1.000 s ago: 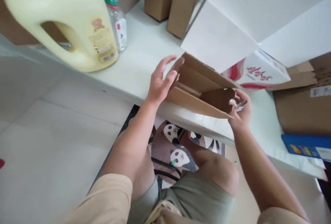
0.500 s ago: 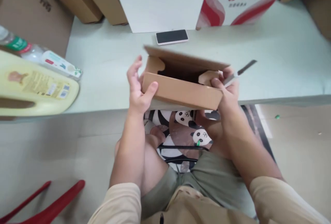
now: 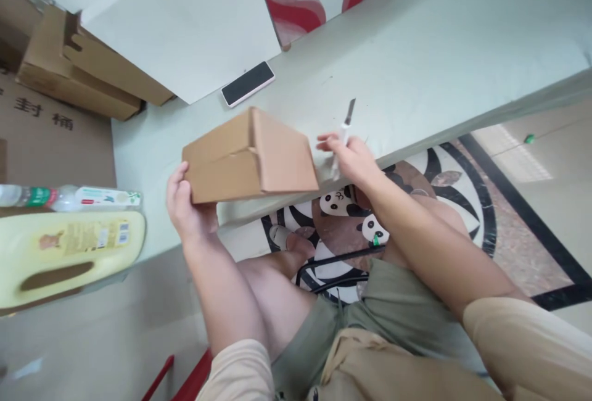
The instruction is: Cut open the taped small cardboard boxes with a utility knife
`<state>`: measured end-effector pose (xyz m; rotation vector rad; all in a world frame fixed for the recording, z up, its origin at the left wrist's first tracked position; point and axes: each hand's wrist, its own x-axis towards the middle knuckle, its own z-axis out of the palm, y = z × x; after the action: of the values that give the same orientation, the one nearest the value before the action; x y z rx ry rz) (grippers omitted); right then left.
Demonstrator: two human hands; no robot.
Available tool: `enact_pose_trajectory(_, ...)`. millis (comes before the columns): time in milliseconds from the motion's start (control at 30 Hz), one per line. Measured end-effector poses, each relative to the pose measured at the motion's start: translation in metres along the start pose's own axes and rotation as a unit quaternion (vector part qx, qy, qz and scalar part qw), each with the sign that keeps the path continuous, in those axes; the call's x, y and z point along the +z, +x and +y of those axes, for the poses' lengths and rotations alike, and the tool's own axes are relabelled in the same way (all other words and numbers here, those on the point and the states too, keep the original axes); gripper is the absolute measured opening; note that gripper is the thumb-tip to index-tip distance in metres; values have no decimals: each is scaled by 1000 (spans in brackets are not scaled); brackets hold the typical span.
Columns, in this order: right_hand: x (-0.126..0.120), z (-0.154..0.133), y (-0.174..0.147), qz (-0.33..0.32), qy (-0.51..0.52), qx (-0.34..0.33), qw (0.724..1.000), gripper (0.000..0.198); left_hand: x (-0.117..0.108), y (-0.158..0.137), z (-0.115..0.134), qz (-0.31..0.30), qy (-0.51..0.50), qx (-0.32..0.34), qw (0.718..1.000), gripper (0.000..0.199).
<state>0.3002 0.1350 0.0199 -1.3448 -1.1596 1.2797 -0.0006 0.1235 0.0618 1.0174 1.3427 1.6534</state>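
Note:
A brown cardboard box (image 3: 226,166) is held up over the table's front edge, tilted, its sides facing me. My left hand (image 3: 189,203) is closed on the box's left end, with the thumb at the side and other fingers underneath. Just right of the box, apart from it, my right hand (image 3: 349,154) grips a white-handled utility knife (image 3: 346,123). Its dark blade points up and away from me. Whether the box holds anything is hidden.
A phone (image 3: 248,83) lies beyond the box on the pale table (image 3: 416,80). Behind stand a white carton (image 3: 198,24) with a red-printed side and brown boxes (image 3: 92,68). At left lie a plastic bottle (image 3: 65,197) and a yellow jug (image 3: 92,247).
The box has turned in my left hand, so its opening no longer shows. My right hand has let go of the box and moved off it, keeping the knife. The view has swung right.

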Motion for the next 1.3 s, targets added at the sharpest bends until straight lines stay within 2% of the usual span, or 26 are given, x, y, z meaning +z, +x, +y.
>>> enact_pose_trajectory(33,4,1,-1,-58,6,-6,998,51,-5,1,0,-7,-15,-37,999,27)
enact_pose_trajectory(100,15,1,-4,-149,48,-76,985,65,-13,-1,-4,-33,-34,-112,993,21)
enact_pose_trajectory(167,26,-3,-9,-186,83,-171,964,68,-15,-7,-12,-64,-35,-191,979,18)
enact_pose_trajectory(233,33,-9,-14,-185,88,-233,951,60,-12,-15,-23,-97,-29,-230,968,31)
enact_pose_trajectory(300,37,-17,-20,-172,95,-263,945,54,-7,-22,-34,-121,-44,-178,976,56)
enact_pose_trajectory(400,38,-27,-29,-184,127,-281,933,48,-6,-25,-45,-109,-64,-80,989,77)
enact_pose_trajectory(533,37,-38,-42,-247,143,-282,916,40,-18,-22,-49,-58,-47,-75,994,80)
enact_pose_trajectory(633,36,-44,-49,-265,172,-241,918,38,-24,-24,-49,-33,-59,-61,996,74)
enact_pose_trajectory(733,36,-44,-51,-259,210,-172,927,41,-23,-29,-47,-55,-82,-57,993,75)
enact_pose_trajectory(833,32,-42,-49,-244,180,-134,943,44,-19,-34,-44,-92,-98,-106,985,75)
enact_pose_trajectory(900,28,-42,-46,-227,123,-129,957,42,-15,-34,-42,-83,-95,-110,986,70)
enact_pose_trajectory(1000,20,-43,-42,-169,-7,-134,976,34,-10,-31,-41,-41,-76,-71,994,62)
enact_pose_trajectory(1100,19,-45,-40,-111,-130,-136,976,28,-5,-28,-40,-33,-64,-50,996,64)
enact_pose_trajectory(1300,24,-44,-43,-50,-203,-123,970,35,-6,-26,-40,-46,-68,-42,996,62)
